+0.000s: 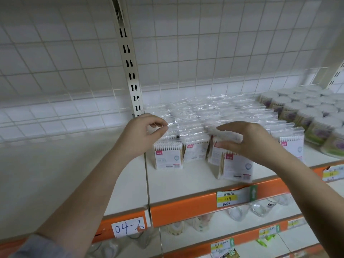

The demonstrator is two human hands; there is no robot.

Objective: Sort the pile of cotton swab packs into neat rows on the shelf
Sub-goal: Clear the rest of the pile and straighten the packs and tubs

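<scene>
Bare white shelf (61,164) spreads wide to the outer side of the left hand (144,134); the orange front lip (186,207) runs below both wrists, and just beyond the right hand (247,141) round green-labelled swab tubs (316,127) close off that side. Clear crinkly plastic packs of wooden-stick cotton swabs (168,157) stand in rows under and behind the fingers, one front pack (236,167) tilted forward, nearer the lip. Left hand pinches a pack's top film between thumb and forefinger; right hand's thumb and fingers clamp a pack top.

White shelf (186,185) under swab packs (168,157)
</scene>
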